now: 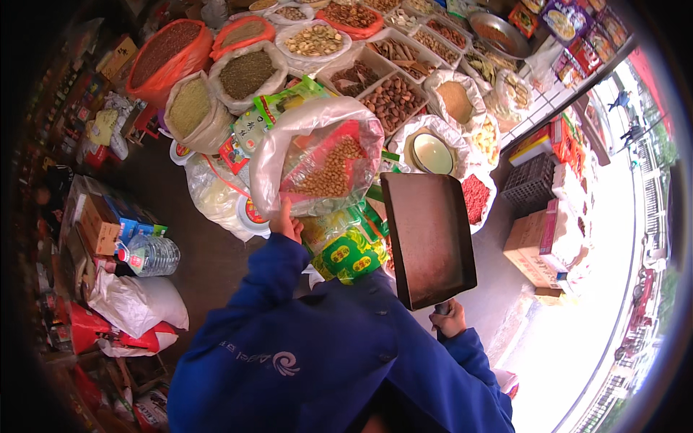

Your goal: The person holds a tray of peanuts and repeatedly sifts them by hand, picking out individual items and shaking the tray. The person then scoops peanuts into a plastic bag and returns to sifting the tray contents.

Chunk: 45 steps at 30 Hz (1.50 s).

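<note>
My left hand (289, 224) grips the near edge of a clear plastic bag (266, 162). A pink lining shows inside this bag, along with a small heap of round tan kernels (333, 170), perhaps beans or nuts. My right hand (450, 319) is closed around the handle of a deep rectangular metal scoop (430, 235). The scoop's brown, worn inside faces up with nothing in it, to the right of the bag. Green and yellow printed packets (352, 251) lie just below the bag, between my hands.
Spice trays with star anise (354, 78) and nutmeg-like nuts (392, 103) stand beyond the bag, beside open sacks of seeds (246, 73). A cream enamel bowl (433, 154) rests in a sack. Cartons (528, 243) line the right; a water jug (151, 254) is at left.
</note>
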{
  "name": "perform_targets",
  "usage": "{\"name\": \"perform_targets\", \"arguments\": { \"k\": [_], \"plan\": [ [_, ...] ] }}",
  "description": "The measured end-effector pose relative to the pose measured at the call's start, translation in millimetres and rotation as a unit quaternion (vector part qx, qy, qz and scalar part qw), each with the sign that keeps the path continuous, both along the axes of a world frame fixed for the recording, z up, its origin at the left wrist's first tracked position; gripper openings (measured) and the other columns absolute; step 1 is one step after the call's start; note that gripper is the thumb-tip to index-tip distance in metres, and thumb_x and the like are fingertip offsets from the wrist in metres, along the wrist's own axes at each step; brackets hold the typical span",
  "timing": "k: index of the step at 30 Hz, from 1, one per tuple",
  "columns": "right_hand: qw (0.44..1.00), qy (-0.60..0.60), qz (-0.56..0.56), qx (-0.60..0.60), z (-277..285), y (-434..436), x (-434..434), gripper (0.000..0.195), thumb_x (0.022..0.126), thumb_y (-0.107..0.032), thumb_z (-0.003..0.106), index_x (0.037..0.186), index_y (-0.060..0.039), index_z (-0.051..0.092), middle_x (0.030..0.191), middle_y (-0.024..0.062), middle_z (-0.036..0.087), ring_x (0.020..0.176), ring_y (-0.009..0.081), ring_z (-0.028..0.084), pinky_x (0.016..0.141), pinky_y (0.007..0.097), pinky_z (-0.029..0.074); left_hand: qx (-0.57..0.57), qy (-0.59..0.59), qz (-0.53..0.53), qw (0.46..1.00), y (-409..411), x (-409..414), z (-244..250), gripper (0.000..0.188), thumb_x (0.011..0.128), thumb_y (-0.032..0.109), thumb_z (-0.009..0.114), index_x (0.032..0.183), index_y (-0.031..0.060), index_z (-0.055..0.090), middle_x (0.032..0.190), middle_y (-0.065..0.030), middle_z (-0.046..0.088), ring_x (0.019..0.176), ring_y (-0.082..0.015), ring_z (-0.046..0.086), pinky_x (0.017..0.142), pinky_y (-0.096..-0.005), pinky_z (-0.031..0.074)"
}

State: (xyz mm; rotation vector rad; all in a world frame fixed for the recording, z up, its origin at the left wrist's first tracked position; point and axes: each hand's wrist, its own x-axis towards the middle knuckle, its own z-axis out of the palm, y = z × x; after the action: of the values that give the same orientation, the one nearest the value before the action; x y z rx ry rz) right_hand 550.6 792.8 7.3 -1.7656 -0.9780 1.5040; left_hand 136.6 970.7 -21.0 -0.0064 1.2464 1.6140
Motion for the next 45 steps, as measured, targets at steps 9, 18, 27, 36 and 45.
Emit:
{"name": "perform_targets", "arguments": {
  "k": [9,18,27,36,45],
  "plan": [
    [0.994,-0.003,-0.099,0.036,44,1,-55,0.020,0.064,0.004,0.058,0.080,0.0024,0.047,0.060,0.0111,0.053,0.042,0.0203,0.054,0.041,0.0307,0.048,0.100,-0.143,-0.082,0.981,14,-102,55,0.019,0.086,0.027,0.057,0.074,0.0146,0.050,0.056,0.0036,0.043,0.041,-0.0060,0.033,0.039,-0.0227,0.031],
    [0.992,-0.123,-0.006,-0.006,101,2,-43,0.027,0.068,0.000,0.062,0.095,0.0010,0.056,0.067,0.0067,0.056,0.052,0.0154,0.055,0.050,0.0285,0.048,0.019,0.088,-0.241,0.966,-29,-130,41,0.020,0.079,0.020,0.060,0.097,0.0112,0.055,0.072,0.0001,0.055,0.054,-0.0084,0.052,0.041,-0.0208,0.037],
    [0.921,-0.143,0.359,-0.048,211,93,-43,0.029,0.068,0.005,0.067,0.096,-0.0013,0.061,0.070,0.0058,0.061,0.061,0.0151,0.061,0.057,0.0279,0.048,0.018,0.187,-0.313,0.931,25,-149,63,0.027,0.080,0.024,0.061,0.101,0.0072,0.057,0.076,-0.0034,0.061,0.056,-0.0103,0.057,0.043,-0.0206,0.040],
    [0.913,-0.167,0.370,0.045,200,117,-53,0.025,0.066,-0.001,0.067,0.091,-0.0002,0.060,0.068,0.0051,0.058,0.060,0.0142,0.056,0.056,0.0277,0.044,0.069,0.143,-0.244,0.957,23,-159,115,0.022,0.081,0.023,0.057,0.085,0.0023,0.061,0.068,-0.0038,0.059,0.055,-0.0119,0.056,0.047,-0.0238,0.041],
    [0.978,-0.132,0.154,0.044,92,128,-37,0.027,0.068,0.001,0.062,0.093,0.0045,0.053,0.066,0.0066,0.053,0.051,0.0156,0.054,0.046,0.0288,0.047,0.170,0.130,-0.074,0.974,-26,-219,190,0.012,0.081,0.014,0.060,0.086,0.0028,0.060,0.074,-0.0082,0.063,0.066,-0.0188,0.062,0.064,-0.0315,0.052]
  ]
}}
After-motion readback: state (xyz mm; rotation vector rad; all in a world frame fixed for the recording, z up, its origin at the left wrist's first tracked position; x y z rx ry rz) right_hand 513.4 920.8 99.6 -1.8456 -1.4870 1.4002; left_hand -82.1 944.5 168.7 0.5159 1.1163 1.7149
